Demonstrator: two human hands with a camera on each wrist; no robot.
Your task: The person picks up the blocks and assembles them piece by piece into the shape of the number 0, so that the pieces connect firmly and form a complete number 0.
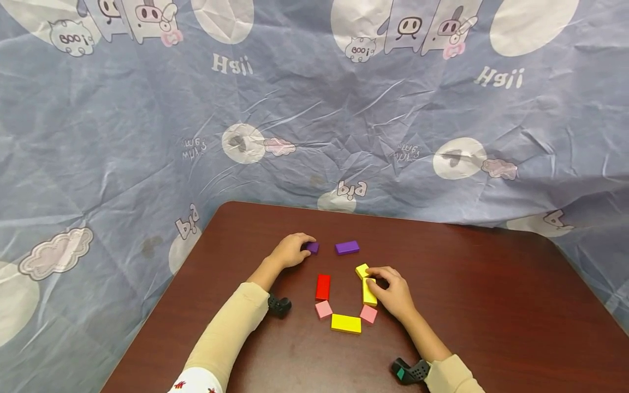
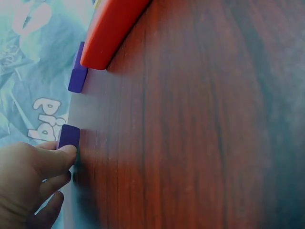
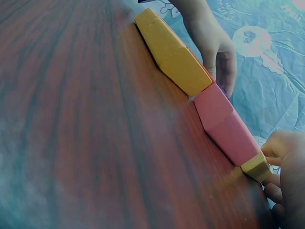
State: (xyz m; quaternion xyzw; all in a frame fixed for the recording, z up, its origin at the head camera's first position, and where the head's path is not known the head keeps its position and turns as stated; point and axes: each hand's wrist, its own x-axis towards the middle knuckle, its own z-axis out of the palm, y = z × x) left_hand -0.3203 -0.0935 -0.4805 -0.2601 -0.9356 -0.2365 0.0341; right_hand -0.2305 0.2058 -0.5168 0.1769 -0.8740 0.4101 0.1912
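Observation:
At the far left of the layout my left hand (image 1: pixel 291 250) pinches a purple block (image 2: pixel 68 136) between thumb and fingers, low at the tabletop. A second purple block (image 1: pixel 347 248) lies to its right. My right hand (image 1: pixel 395 292) has thumb and forefinger at a small tilted yellow block (image 1: pixel 361 271), the thumb also over the top end of a long yellow block (image 1: pixel 369 293). Below that lies a pink block (image 1: pixel 368 314), then another yellow block (image 1: pixel 346 323) across the bottom. A second pink block (image 1: pixel 323 309) and a red block (image 1: pixel 322 287) form the left side.
The blocks lie flat on a dark reddish-brown table (image 1: pixel 472 305). Behind and to the left hangs a blue-grey printed cloth (image 1: pixel 304 109). Black devices are strapped at the left wrist (image 1: pixel 279 305) and right wrist (image 1: pixel 410 371).

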